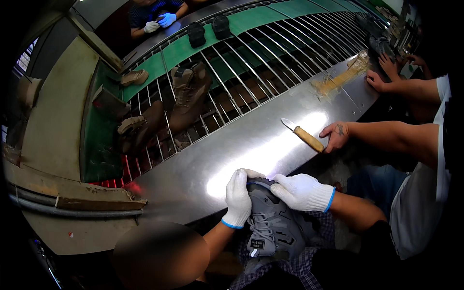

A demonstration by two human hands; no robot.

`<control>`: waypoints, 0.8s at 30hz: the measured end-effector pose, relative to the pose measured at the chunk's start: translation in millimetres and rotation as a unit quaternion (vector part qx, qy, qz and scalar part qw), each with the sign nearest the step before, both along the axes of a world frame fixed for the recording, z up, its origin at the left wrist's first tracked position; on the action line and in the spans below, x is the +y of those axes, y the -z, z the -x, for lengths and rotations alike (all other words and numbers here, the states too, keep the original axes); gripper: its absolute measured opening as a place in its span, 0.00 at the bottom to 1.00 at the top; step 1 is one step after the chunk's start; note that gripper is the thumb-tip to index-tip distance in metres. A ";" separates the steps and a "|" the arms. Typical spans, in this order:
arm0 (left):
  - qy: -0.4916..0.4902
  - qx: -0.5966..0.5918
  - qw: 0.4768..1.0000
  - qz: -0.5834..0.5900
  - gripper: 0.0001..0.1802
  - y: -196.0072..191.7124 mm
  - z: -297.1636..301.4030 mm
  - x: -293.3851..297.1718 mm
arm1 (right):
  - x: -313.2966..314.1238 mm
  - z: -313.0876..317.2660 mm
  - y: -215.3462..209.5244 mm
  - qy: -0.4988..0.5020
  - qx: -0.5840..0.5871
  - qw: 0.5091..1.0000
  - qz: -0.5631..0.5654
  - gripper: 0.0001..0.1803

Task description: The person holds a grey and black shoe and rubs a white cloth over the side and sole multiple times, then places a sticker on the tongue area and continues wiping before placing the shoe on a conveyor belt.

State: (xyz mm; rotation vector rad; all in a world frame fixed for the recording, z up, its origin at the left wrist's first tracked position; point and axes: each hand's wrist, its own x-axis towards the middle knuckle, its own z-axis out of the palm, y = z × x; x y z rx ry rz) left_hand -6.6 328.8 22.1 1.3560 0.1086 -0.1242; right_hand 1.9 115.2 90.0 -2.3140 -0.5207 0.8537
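Note:
A grey lace-up shoe (273,222) lies tilted on my lap, its toe pointing away from me toward the metal table edge. My left hand (238,195), in a white knit glove with a blue cuff, is closed around the left side of the toe. My right hand (302,192), gloved the same way, presses thumb and fingers at the right of the toe, close to the dark sole edge. Both hands touch the shoe; the fingertips behind the toe are partly hidden. Pale laces and a dark tongue label face up.
The metal table (193,169) borders a rod conveyor (232,77) carrying brown boots (186,94) and dark shoes (221,27). At right, a co-worker's hand (336,136) touches the wooden handle of a knife (308,139). Another person's gloved hands (159,23) are across. A blurred patch covers the lower left.

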 end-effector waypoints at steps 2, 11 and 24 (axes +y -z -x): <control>0.003 -0.015 0.999 -0.037 0.25 -3.6 -1.1 0.0 | 5.9 -17.9 -8.0 -0.041 0.013 0.999 0.018 0.31; -0.033 0.001 0.999 -0.040 0.26 -0.2 -5.1 -0.9 | 37.7 -89.9 8.7 -0.162 0.101 0.979 0.074 0.48; 0.010 0.014 0.993 0.119 0.14 9.7 -3.9 -0.7 | -23.5 -1.8 -9.9 -0.031 0.006 0.999 -0.038 0.33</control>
